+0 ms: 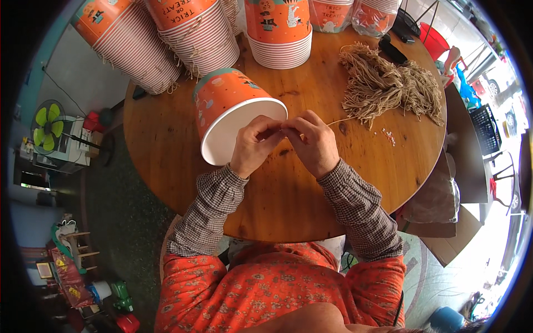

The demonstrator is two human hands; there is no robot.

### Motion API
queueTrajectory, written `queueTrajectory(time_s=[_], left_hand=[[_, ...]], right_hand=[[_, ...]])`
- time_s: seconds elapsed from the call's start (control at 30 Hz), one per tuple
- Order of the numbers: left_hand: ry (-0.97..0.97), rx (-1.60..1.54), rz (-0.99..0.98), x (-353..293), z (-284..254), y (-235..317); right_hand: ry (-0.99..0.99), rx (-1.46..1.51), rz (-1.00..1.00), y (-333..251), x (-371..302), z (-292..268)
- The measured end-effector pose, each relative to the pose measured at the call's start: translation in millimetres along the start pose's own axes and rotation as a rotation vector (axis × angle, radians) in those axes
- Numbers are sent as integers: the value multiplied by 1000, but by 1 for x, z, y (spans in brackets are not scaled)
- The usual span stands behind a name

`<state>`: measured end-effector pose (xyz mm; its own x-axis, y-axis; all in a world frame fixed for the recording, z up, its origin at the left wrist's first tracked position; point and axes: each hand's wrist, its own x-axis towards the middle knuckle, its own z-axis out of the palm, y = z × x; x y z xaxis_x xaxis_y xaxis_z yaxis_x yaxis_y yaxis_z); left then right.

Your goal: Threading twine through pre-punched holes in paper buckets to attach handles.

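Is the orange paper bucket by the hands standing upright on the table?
No, the orange paper bucket lies tilted on the round wooden table, its white open mouth facing the left hand.

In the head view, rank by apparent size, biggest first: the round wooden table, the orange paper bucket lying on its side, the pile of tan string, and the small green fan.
1. Round wooden table
2. Orange paper bucket
3. Pile of tan string, looks nearly alike in size to the bucket, so unsure
4. Small green fan, though it stands farther from the camera

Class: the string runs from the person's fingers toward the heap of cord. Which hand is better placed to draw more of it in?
Probably the right hand: the string leaves it toward the cord heap, while the left hand rests at the orange bucket rim.
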<state>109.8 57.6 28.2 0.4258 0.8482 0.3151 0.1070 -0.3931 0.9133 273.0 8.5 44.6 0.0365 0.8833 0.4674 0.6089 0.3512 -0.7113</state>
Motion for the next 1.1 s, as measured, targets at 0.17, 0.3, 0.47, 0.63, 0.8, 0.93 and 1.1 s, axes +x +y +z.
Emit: queueTrajectory(time_s=[0.17,0.3,0.47,0.63,0.8,0.93,1.1], left_hand=[[27,6,-19,-1,7,-5],[54,-78,-112,-3,9,-6],[39,-331,-352,0,3,-7],[51,-485,-424,1,2,2],[31,-432,-411,-2,2,0],[43,-426,-417,-3,5,3],[64,-419,-414,-4,8,5]], right_hand=[[-14,96,104,-2,0,-1],[-18,139,128,-2,1,0],[-16,286,168,2,5,-3],[-16,214,131,9,5,-2],[-3,-33,29,5,-1,4],[57,-238,-158,9,-3,7],[66,-380,-293,8,-5,6]])
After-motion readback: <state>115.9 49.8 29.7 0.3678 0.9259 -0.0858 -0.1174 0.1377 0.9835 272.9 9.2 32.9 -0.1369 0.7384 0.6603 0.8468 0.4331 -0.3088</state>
